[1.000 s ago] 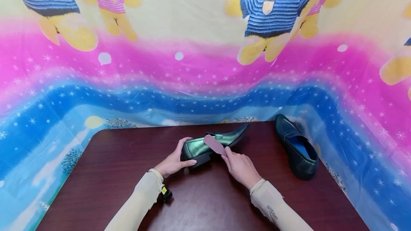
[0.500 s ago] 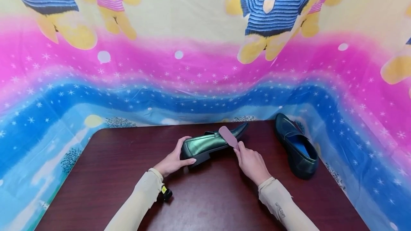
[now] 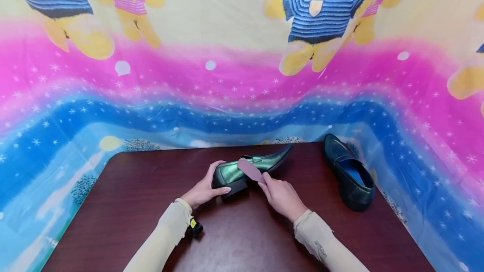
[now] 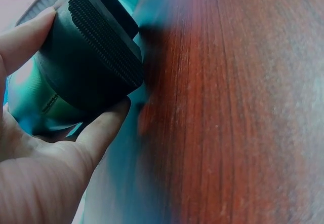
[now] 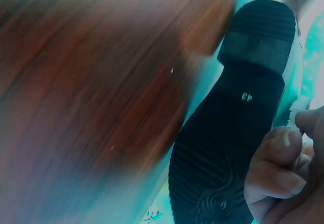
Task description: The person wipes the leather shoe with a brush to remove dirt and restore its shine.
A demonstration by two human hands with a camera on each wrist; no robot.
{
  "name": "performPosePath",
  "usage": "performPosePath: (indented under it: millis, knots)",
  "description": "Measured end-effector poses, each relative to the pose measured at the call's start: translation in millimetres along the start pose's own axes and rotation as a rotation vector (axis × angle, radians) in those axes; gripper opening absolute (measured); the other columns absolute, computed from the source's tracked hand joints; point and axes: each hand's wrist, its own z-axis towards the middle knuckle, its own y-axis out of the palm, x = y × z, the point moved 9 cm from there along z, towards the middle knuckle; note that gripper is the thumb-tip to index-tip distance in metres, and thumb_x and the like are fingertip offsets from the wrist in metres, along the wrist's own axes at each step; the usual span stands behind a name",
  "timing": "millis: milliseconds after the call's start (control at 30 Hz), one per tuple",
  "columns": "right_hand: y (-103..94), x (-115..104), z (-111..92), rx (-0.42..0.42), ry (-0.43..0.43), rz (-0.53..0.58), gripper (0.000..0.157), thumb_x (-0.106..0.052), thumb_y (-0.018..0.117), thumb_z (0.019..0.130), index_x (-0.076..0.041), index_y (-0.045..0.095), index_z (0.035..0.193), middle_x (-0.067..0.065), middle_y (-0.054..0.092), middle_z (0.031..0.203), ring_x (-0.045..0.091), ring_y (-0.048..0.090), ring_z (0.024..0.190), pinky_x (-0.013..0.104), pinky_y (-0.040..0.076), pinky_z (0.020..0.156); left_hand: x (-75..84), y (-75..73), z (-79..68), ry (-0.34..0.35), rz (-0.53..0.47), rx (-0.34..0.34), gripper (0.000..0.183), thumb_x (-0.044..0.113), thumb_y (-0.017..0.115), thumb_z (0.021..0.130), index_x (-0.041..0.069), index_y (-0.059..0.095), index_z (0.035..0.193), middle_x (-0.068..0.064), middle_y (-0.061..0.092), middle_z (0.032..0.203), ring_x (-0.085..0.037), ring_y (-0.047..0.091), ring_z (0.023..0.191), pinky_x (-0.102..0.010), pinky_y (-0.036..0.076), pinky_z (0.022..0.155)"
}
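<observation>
Dark wooden tabletop: one shoe, tilted over it, heel clamped in your left grip; one brush, pinched in your right grip, at the shoe's side. Risk: hard strokes could twist it free.

Left grip curled, right grip pinching; forearms angled inward.

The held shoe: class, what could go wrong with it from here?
The left hand grips the shoe only at the heel, so pressure from the pink brush might twist it. The brush, in the right hand, lies close to the shoe's strap and could snag there.
</observation>
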Motion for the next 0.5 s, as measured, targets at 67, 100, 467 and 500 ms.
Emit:
performPosePath:
  millis: [67, 100, 467, 500]
  knots:
    - [2.4, -4.0, 1.5, -0.002, -0.021, -0.011, 0.019, -0.024, 0.065, 0.104, -0.013, 0.05, 0.098, -0.008, 0.045, 0.063, 0.011, 0.046, 0.05, 0.028, 0.037, 0.049, 0.2, -0.7, -0.6, 0.0, -0.001, 0.008, 0.091, 0.034, 0.084, 0.089, 0.043, 0.023, 0.156, -0.009, 0.045, 0.149, -0.029, 0.054, 0.125, -0.046, 0.044, 0.105]
    - [3.6, -4.7, 1.9, -0.003, -0.025, -0.018, 0.019, -0.025, 0.064, 0.104, -0.013, 0.05, 0.099, -0.008, 0.045, 0.063, 0.011, 0.046, 0.05, 0.028, 0.037, 0.048, 0.4, -0.9, -0.8, 0.002, -0.003, 0.011, 0.09, 0.034, 0.084, 0.089, 0.043, 0.023, 0.156, -0.01, 0.045, 0.148, -0.029, 0.054, 0.125, -0.047, 0.044, 0.105]
    - [-6.6, 20.2, -8.2, 0.03, 0.075, -0.045, 0.019, -0.022, 0.067, 0.102, -0.014, 0.051, 0.1, -0.006, 0.046, 0.059, 0.012, 0.045, 0.048, 0.029, 0.034, 0.046, 1.9, -0.1, 0.2, 0.017, 0.024, 0.004, 0.09, 0.033, 0.084, 0.089, 0.042, 0.024, 0.155, -0.01, 0.043, 0.151, -0.028, 0.054, 0.126, -0.046, 0.041, 0.107]
    - [-8.1, 22.6, -9.6, 0.041, 0.078, -0.052, 0.019, -0.022, 0.068, 0.102, -0.013, 0.051, 0.1, -0.006, 0.047, 0.059, 0.013, 0.046, 0.048, 0.029, 0.034, 0.046, 2.0, 0.0, 0.0, 0.019, 0.024, 0.003, 0.09, 0.032, 0.084, 0.089, 0.042, 0.024, 0.156, -0.01, 0.042, 0.151, -0.028, 0.053, 0.126, -0.047, 0.041, 0.107]
